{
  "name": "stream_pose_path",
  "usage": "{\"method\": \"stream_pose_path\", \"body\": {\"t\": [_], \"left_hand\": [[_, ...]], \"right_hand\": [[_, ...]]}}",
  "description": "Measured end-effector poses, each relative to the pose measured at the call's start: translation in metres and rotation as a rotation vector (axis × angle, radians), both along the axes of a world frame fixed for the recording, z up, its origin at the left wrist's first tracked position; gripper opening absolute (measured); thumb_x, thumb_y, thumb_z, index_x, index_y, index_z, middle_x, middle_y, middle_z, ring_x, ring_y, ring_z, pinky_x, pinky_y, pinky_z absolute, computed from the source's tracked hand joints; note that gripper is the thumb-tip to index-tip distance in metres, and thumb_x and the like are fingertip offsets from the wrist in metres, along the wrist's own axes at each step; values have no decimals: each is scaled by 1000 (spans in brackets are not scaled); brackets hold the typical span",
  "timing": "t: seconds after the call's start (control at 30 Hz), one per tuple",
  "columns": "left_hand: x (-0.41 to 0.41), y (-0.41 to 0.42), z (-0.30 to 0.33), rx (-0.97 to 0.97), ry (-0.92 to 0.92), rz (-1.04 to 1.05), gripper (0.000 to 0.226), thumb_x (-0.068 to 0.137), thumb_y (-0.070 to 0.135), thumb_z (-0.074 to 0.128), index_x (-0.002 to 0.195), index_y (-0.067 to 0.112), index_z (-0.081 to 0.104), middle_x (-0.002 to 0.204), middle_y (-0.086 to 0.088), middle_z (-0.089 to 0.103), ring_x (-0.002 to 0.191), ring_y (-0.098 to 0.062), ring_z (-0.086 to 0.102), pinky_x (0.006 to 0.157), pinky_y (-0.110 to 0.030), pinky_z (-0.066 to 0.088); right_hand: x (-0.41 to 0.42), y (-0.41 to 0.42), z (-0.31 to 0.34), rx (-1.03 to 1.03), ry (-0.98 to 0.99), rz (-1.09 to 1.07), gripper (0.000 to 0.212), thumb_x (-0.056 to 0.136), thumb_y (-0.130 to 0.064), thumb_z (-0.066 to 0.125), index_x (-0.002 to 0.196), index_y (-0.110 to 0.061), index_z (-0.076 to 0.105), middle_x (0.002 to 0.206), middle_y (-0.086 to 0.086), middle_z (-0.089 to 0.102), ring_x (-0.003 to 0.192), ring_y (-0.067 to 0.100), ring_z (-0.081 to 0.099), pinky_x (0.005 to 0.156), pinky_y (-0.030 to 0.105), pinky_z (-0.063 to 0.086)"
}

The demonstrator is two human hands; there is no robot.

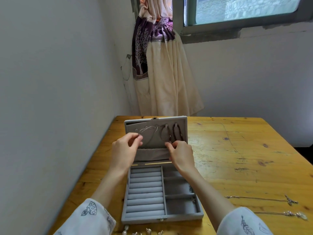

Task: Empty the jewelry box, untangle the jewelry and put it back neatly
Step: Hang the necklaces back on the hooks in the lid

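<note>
Head view: grey velvet jewelry box (162, 216) is set open on the wooden table (237, 158), lid upright, ring rolls at left, compartments at right. A thin silver chain (149, 128) across the lid panel is pinched by the left hand (124, 148). Right hand (181, 154) fingers are curled at the lid pocket edge (what is pinched cannot be told). Dark beaded strand (177, 132) is hung on a lid hook. Two necklaces (262, 199) are laid at table right. White walls, tied curtain (160, 68), window (240, 9).

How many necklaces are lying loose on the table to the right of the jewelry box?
2: one chain necklace right of the jewelry box, and a pendant necklace nearer the front edge. More may lie out of view.
</note>
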State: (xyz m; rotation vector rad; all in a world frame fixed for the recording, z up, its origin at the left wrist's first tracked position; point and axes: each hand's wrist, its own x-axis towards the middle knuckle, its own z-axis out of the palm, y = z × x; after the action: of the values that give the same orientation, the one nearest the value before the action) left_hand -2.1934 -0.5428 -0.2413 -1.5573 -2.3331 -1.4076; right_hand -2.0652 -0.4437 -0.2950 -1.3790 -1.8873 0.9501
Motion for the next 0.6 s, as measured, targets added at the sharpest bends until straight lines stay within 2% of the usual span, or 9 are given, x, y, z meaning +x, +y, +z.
{"method": "stream_pose_path", "body": {"t": [0.1,0.2,0.27,0.37,0.4,0.5,0.6], "left_hand": [[10,20,4,17,-64,-125,18,87,22,60,102,16,67,91,5,65,81,0,57,69,-5,45],[9,34,-6,-67,-32,-163,17,88,24,59,102,19,67,95,1,66,86,-6,56,76,-17,44],[7,37,-16,-191,80,-144,20,90,23,56,106,17,66,103,-1,64,96,-10,55,85,-21,40],[9,37,-26,-401,406,-83,26,94,22,48,117,17,58,115,-1,60,112,-17,50,97,-31,34],[11,37,-28,-432,448,-79,28,94,20,45,120,16,55,117,-1,59,114,-18,49,99,-33,33],[11,33,-33,-429,388,-170,32,93,13,45,123,12,53,120,-3,56,114,-20,52,99,-33,42],[5,26,-35,-440,368,-284,37,92,7,48,129,11,50,126,-1,49,114,-17,53,96,-28,46]], "right_hand": [[2,-1,-2,23,-12,-2,40,92,-41,50,64,-13,57,61,3,60,62,20,59,57,27,41],[3,-3,-5,55,-14,19,39,93,-41,47,72,-12,62,65,4,62,64,19,60,60,32,48],[5,-3,-6,79,-20,34,34,94,-36,46,84,-11,66,74,6,66,70,20,62,65,33,51],[6,-1,-8,98,-29,34,30,94,-30,47,96,-9,68,88,7,69,81,20,62,69,29,48],[6,0,-8,101,-34,33,29,94,-30,48,97,-9,68,91,7,69,83,20,62,71,28,48],[6,0,-6,100,-39,33,28,93,-30,50,99,-9,67,93,8,69,84,20,62,72,28,48],[7,0,-7,97,-48,40,27,93,-31,50,101,-10,65,96,7,68,88,20,61,72,26,46]]}}
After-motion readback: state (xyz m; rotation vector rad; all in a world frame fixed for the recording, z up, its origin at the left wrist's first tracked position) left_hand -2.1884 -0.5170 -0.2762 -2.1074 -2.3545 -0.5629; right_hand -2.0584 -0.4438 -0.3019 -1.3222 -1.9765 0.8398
